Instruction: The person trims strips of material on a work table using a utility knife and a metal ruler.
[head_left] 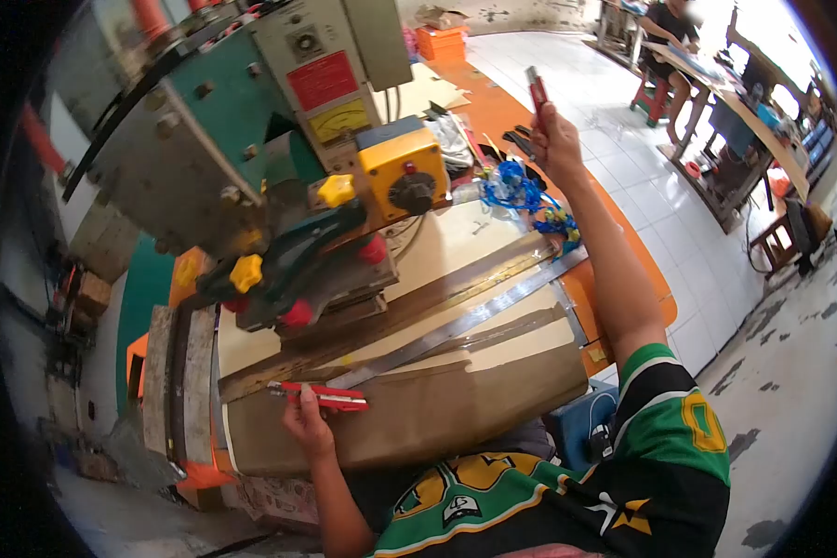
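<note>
My left hand (309,432) is closed around a red-handled tool (337,399) with a short metal tip pointing left, just above a brown sheet (456,400) on the work surface. I cannot make out the tool's exact kind. Raised at the upper right, my right hand (556,144) grips a red utility knife (538,90), its grey end pointing up. A long metal ruler (456,321) lies slantwise across the sheets between my hands. Behind it runs a long brown strip (409,312) over cream-coloured board.
A large green and grey machine (242,121) with yellow knobs stands at the left. Its yellow control box (403,167) overhangs the table. Blue plastic wrapping (516,189) lies at the far right of the orange table edge (637,270). Another person (671,37) sits at a bench beyond.
</note>
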